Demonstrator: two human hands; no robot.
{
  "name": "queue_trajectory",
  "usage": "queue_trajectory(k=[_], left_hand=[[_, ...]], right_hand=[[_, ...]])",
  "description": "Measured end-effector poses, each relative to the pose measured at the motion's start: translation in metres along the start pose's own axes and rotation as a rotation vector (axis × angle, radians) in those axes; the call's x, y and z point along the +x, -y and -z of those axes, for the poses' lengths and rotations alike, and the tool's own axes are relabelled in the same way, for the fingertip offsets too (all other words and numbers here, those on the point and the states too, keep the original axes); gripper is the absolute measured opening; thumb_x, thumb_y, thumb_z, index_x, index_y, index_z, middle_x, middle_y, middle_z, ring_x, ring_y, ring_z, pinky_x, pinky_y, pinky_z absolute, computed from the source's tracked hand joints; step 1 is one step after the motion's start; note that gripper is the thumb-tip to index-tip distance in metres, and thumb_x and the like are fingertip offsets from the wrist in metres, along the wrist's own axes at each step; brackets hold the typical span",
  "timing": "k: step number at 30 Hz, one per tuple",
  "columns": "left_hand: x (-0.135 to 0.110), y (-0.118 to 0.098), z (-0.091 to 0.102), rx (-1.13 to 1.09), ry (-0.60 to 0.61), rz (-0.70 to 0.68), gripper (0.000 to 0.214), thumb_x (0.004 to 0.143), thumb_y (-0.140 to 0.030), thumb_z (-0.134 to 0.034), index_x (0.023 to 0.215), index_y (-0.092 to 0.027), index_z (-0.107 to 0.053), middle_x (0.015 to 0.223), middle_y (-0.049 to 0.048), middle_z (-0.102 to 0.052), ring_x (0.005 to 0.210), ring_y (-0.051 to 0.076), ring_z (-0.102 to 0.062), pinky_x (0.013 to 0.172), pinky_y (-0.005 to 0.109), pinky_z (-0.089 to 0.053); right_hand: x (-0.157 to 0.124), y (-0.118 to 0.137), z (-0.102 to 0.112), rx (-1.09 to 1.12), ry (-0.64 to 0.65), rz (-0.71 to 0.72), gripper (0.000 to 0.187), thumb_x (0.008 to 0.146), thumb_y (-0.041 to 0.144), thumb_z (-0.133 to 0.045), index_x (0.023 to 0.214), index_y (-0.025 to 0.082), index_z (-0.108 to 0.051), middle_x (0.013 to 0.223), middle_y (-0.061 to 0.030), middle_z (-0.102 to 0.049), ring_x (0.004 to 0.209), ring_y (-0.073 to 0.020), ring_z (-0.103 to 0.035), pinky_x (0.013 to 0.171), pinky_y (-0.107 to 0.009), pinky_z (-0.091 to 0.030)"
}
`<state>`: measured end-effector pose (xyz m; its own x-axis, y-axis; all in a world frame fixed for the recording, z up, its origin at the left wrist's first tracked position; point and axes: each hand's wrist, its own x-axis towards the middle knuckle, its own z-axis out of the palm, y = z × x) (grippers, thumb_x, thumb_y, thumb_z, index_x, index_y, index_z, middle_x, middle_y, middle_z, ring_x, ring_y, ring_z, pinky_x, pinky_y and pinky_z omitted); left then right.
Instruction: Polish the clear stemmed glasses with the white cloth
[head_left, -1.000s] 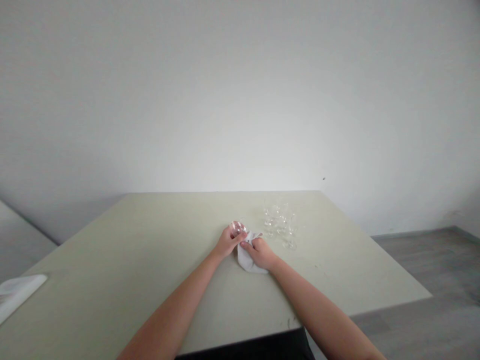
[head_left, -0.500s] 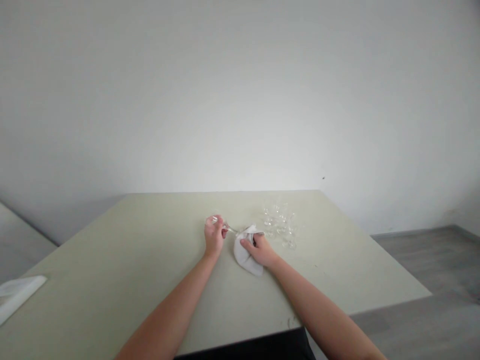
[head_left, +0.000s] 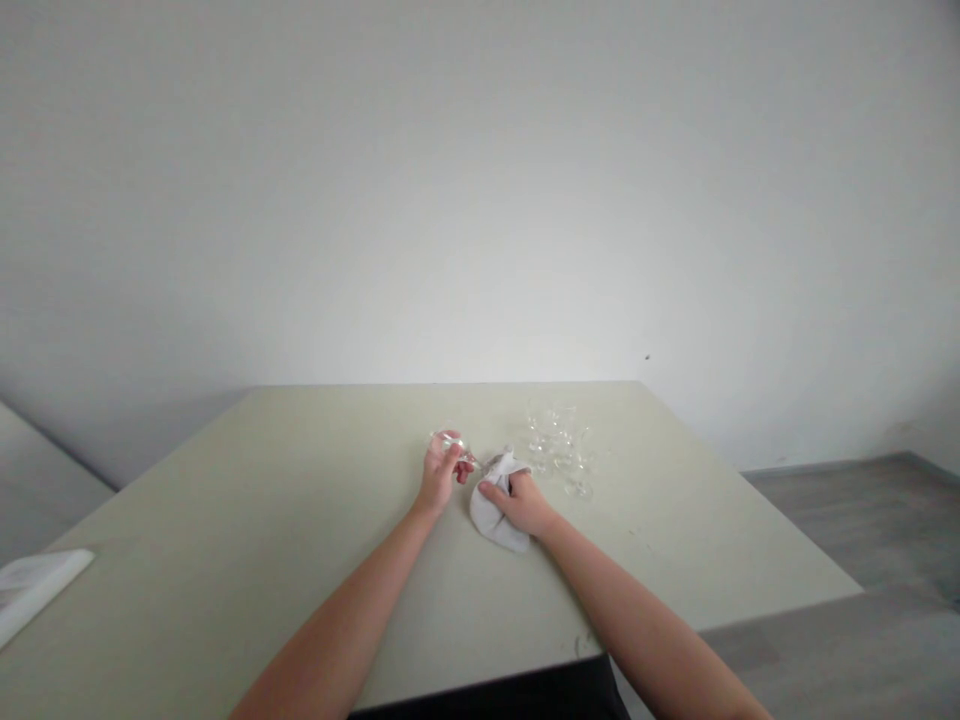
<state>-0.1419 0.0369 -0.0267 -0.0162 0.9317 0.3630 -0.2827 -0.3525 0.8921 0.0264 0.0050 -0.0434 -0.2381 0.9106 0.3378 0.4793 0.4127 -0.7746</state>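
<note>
Near the middle of the table, my left hand (head_left: 441, 476) is closed around the bowl of a clear stemmed glass (head_left: 448, 440), which lies tilted on its side with its stem pointing right. My right hand (head_left: 523, 503) grips a white cloth (head_left: 496, 518). The cloth is folded about the foot end of the glass, so the foot itself is hidden. Just beyond my right hand, several other clear stemmed glasses (head_left: 559, 440) stand close together; their outlines overlap and are faint.
The pale green table (head_left: 300, 560) reaches back to a plain white wall (head_left: 480, 200). A white object (head_left: 45, 590) of unclear kind lies at the left edge. Beyond the table's right edge is a grey wood-look floor (head_left: 847, 520).
My left hand has shifted slightly right, nearer the cloth, and has turned with the glass. My right hand and the cloth have barely moved.
</note>
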Motion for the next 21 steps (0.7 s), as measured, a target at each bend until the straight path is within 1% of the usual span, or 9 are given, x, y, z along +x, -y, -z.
queue_trajectory(k=[3, 8, 12, 15, 18, 21], left_hand=[[0.0010, 0.0016, 0.0006, -0.008, 0.035, 0.009, 0.052, 0.077, -0.061, -0.063, 0.101, -0.019, -0.043, 0.061, -0.0041, -0.060, 0.046, 0.010, -0.055, 0.040, 0.018, -0.038], [0.0014, 0.0025, 0.0002, -0.016, 0.097, 0.010, 0.050, 0.077, -0.059, -0.065, 0.098, -0.020, -0.041, 0.062, -0.0035, -0.062, 0.043, 0.009, -0.053, 0.039, 0.018, -0.037], [0.0000, 0.0012, -0.0010, -0.013, 0.126, 0.011, 0.048, 0.078, -0.056, -0.065, 0.097, -0.020, -0.040, 0.059, -0.0046, -0.061, 0.040, 0.008, -0.049, 0.039, 0.017, -0.035], [-0.0009, 0.0009, -0.0021, -0.010, 0.133, 0.010, 0.047, 0.078, -0.056, -0.065, 0.096, -0.020, -0.040, 0.057, -0.0057, -0.060, 0.038, 0.007, -0.047, 0.039, 0.017, -0.034], [-0.0004, 0.0022, -0.0031, 0.016, 0.113, -0.011, 0.046, 0.079, -0.056, -0.064, 0.096, -0.020, -0.040, 0.057, -0.0060, -0.059, 0.037, 0.007, -0.045, 0.038, 0.017, -0.032], [0.0019, 0.0045, -0.0026, 0.061, 0.017, -0.078, 0.044, 0.079, -0.055, -0.064, 0.095, -0.021, -0.040, 0.058, -0.0080, -0.055, 0.038, 0.006, -0.040, 0.037, 0.016, -0.029]], right_hand=[[-0.0001, 0.0001, 0.0006, 0.012, 0.000, 0.002, 0.026, 0.085, 0.041, -0.059, 0.081, 0.015, -0.059, 0.074, -0.0009, -0.059, 0.071, -0.0145, -0.053, 0.065, -0.025, -0.042], [0.0007, -0.0035, -0.0003, 0.036, -0.008, 0.001, 0.023, 0.087, 0.036, -0.054, 0.074, 0.017, -0.055, 0.070, 0.0003, -0.056, 0.067, -0.0133, -0.051, 0.063, -0.024, -0.040], [0.0025, -0.0057, -0.0004, 0.019, -0.017, -0.004, 0.027, 0.088, 0.033, -0.049, 0.066, 0.018, -0.051, 0.063, 0.0016, -0.051, 0.062, -0.0122, -0.048, 0.059, -0.023, -0.037], [0.0037, -0.0063, 0.0011, 0.026, -0.013, 0.003, 0.029, 0.088, 0.032, -0.048, 0.063, 0.018, -0.049, 0.062, 0.0016, -0.051, 0.062, -0.0118, -0.047, 0.057, -0.022, -0.037], [0.0045, -0.0057, 0.0035, 0.039, 0.012, 0.007, 0.030, 0.088, 0.030, -0.048, 0.060, 0.018, -0.049, 0.061, 0.0015, -0.051, 0.061, -0.0116, -0.047, 0.056, -0.022, -0.036], [0.0038, -0.0037, 0.0045, 0.042, 0.073, 0.012, 0.031, 0.087, 0.028, -0.050, 0.058, 0.017, -0.048, 0.057, 0.0030, -0.048, 0.057, -0.0107, -0.046, 0.056, -0.021, -0.035]])
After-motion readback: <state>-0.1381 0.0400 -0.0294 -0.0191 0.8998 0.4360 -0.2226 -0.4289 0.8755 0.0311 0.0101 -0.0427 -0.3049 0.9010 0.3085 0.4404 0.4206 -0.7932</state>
